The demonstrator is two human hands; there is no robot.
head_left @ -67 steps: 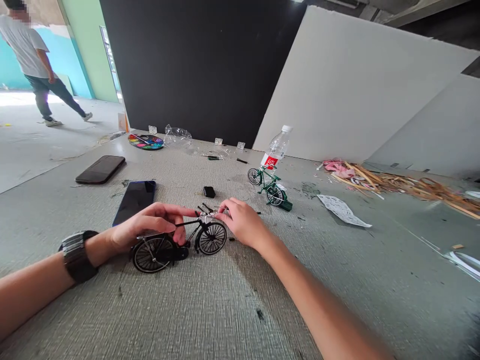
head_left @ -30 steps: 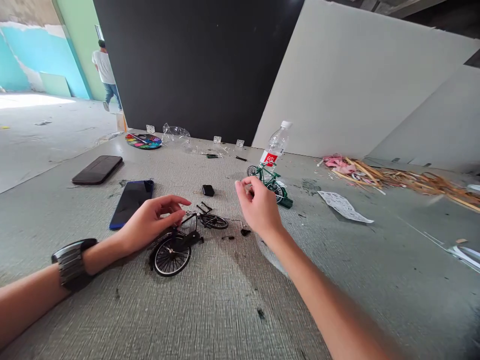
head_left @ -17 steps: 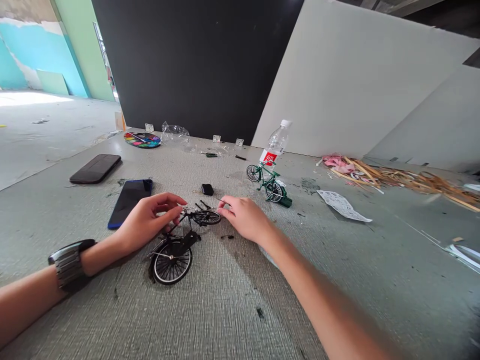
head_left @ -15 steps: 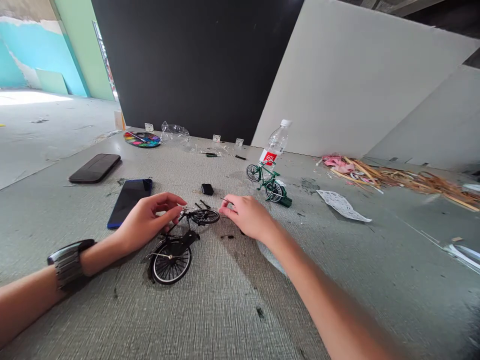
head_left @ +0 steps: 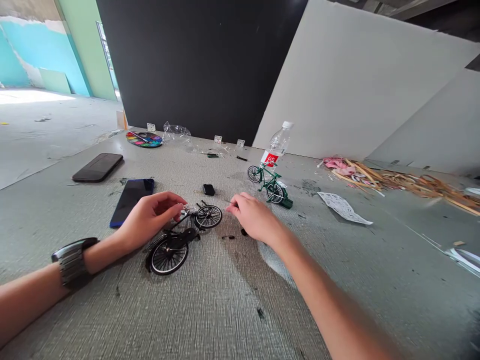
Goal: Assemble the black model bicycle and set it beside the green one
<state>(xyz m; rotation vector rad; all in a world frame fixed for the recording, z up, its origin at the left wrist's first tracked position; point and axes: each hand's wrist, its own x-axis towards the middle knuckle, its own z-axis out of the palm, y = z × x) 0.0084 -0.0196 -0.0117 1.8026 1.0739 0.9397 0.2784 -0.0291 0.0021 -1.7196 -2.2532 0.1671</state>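
Observation:
A small black model bicycle (head_left: 179,237) leans on the grey table (head_left: 225,300) in front of me. My left hand (head_left: 150,218), with a dark watch on its wrist, pinches the bicycle's frame near the handlebars. My right hand (head_left: 253,216) hovers just right of the front wheel, fingers pinched on a thin dark pin that points toward the bicycle. Two tiny dark parts (head_left: 228,236) lie on the table under my right hand.
A green model bicycle (head_left: 268,186) stands before a plastic water bottle (head_left: 276,145). Two phones (head_left: 131,199) (head_left: 98,167) lie at left, a small black block (head_left: 209,189) behind the bicycle. A paint palette (head_left: 144,139), a paper sheet (head_left: 344,207) and wood scraps (head_left: 393,182) sit farther off.
The black bicycle went from upright to tipped over, then tilted back up somewhat. My right hand lifted away, then returned near the front wheel with a thin pin. A person at back left walked out of view.

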